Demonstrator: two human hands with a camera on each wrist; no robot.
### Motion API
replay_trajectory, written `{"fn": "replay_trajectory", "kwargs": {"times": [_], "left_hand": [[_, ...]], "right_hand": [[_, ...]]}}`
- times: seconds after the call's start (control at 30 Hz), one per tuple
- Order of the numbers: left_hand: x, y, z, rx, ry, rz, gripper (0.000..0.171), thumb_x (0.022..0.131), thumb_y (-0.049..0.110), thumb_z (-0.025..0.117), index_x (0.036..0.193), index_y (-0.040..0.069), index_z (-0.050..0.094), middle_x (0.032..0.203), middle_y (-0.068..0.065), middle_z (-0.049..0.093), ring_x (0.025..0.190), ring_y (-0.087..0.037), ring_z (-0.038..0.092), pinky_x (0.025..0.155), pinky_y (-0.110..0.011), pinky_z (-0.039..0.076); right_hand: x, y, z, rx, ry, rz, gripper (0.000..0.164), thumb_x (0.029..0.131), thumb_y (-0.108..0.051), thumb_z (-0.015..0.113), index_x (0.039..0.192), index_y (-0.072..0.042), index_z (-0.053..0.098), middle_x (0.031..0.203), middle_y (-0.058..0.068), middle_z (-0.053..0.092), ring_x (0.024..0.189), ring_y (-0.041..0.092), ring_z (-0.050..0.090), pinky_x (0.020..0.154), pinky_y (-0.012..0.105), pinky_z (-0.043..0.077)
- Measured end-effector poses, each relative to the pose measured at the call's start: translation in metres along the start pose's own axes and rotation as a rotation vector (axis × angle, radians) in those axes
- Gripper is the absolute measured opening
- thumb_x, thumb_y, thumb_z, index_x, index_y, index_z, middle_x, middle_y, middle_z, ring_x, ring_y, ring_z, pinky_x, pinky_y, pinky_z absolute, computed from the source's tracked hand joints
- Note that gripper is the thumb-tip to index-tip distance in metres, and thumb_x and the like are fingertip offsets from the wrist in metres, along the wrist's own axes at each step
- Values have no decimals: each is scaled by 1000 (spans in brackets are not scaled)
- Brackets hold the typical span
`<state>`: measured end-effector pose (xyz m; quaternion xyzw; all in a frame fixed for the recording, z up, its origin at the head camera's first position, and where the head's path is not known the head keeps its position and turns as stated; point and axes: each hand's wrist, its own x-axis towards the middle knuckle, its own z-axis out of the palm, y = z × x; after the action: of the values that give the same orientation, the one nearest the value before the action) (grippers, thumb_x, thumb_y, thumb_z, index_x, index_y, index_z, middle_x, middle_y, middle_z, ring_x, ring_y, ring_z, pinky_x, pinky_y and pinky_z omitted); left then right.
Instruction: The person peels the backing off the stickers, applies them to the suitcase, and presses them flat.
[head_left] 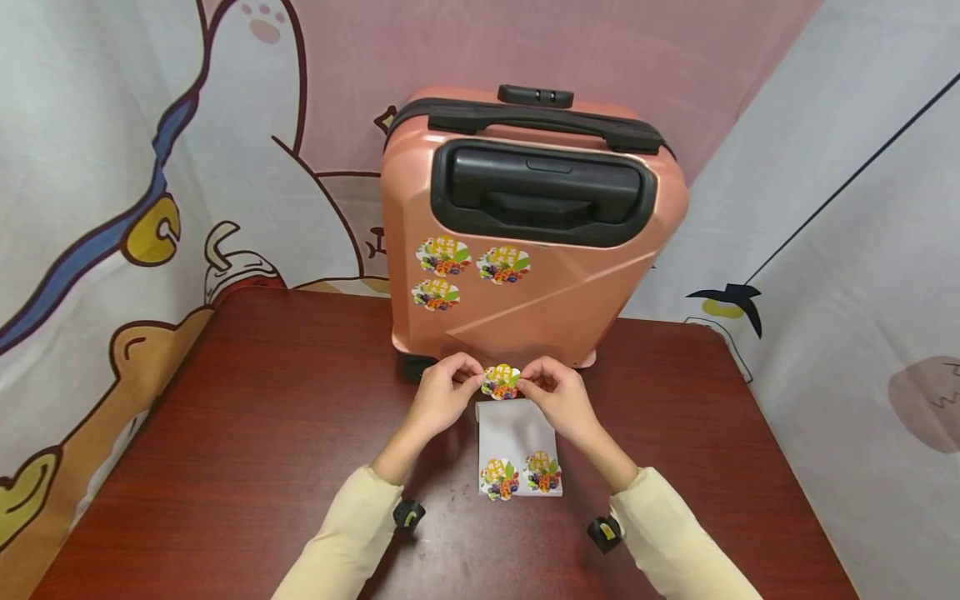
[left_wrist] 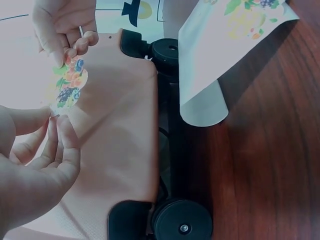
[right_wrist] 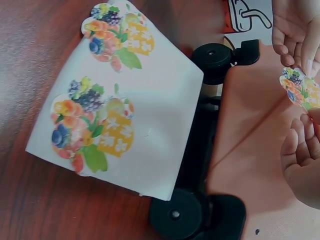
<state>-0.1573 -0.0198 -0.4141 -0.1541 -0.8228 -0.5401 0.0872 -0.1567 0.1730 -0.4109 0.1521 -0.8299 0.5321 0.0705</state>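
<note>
Left grip [head_left: 444, 395] and right grip [head_left: 561, 402], fingertips closed, pinch opposite edges of a fruit sticker [head_left: 501, 381] in the head view, beyond the white sheet [head_left: 517, 427]. Left wrist: it spans between both grips, before the suitcase [left_wrist: 120, 135]. Right wrist: it sits well apart from two sheet stickers [right_wrist: 95, 127].

The left hand [head_left: 447, 392] and the right hand [head_left: 558, 398] pinched a sticker [head_left: 501, 382] by its opposite sides, near the far edge of a white sheet [head_left: 513, 429]. Two fruit stickers [head_left: 499, 479] lay along the sheet's near edge. The sheet lay on a table [head_left: 262, 467]. Near the table's far edge stood a suitcase [head_left: 525, 317], three stickers [head_left: 442, 257] towards its left edge. Behind hung a printed cloth [head_left: 255, 125].
</note>
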Motion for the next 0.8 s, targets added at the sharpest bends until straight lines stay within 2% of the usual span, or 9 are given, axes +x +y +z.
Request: {"fn": "replay_trajectory", "kwargs": {"times": [0.2, 0.47, 0.6, 0.8], "left_hand": [[3, 3, -3, 2, 34, 0, 3, 83, 4, 63, 81, 4, 61, 76, -2, 60, 70, -12, 57, 64, -25, 48], [7, 4, -3, 8, 139, 38, 12, 77, 1, 69, 77, 7, 59, 73, -3, 60, 65, -12, 56, 59, -23, 47], [8, 4, -2, 17, 176, 44, 12, 76, 2, 72, 76, 4, 60, 71, -4, 59, 63, -13, 56, 57, -22, 47], [10, 5, 1, 34, 226, 52, 14, 73, 1, 74, 76, 2, 60, 70, -6, 60, 61, -14, 56, 56, -21, 47]], "right_hand": [[5, -10, 3, -42, 23, -31, 8, 78, 7, 65, 79, 2, 59, 70, 9, 61, 61, 11, 53, 54, 21, 43], [7, -48, 8, -76, 88, -92, 10, 75, 14, 62, 76, 6, 56, 69, 17, 59, 59, 14, 51, 54, 22, 42], [11, -36, 13, -73, 132, -85, 10, 75, 12, 64, 75, 5, 58, 68, 15, 59, 59, 16, 51, 53, 22, 41], [15, -20, 19, -91, 190, -69, 10, 74, 7, 68, 76, 2, 59, 66, 8, 59, 59, 13, 51, 54, 20, 41]]}}
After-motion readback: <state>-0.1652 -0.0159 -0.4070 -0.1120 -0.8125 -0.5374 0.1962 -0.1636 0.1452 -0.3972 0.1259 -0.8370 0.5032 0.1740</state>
